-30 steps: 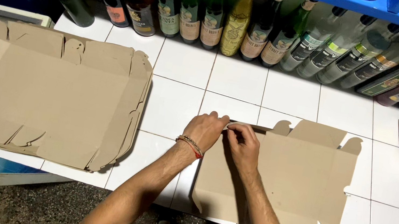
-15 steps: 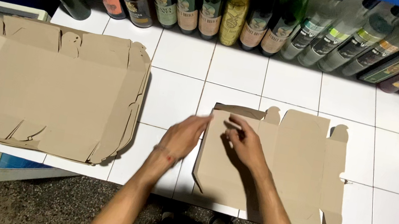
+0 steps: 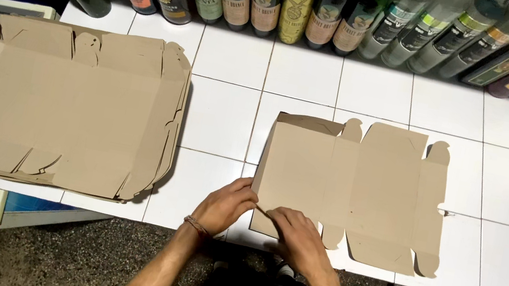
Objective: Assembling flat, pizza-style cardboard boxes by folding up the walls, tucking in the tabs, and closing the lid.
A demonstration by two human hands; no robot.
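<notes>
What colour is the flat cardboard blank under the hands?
Plain brown, unprinted cardboard blank; clearest in the head view.

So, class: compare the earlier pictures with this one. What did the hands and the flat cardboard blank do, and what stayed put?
Both hands came from the blank's far edge to its near-left corner: the left hand and right hand now press the near flap of the flat cardboard blank. The blank lies flat on the tiled counter as before. The stack of blanks on the left and the row of bottles have not moved.
</notes>
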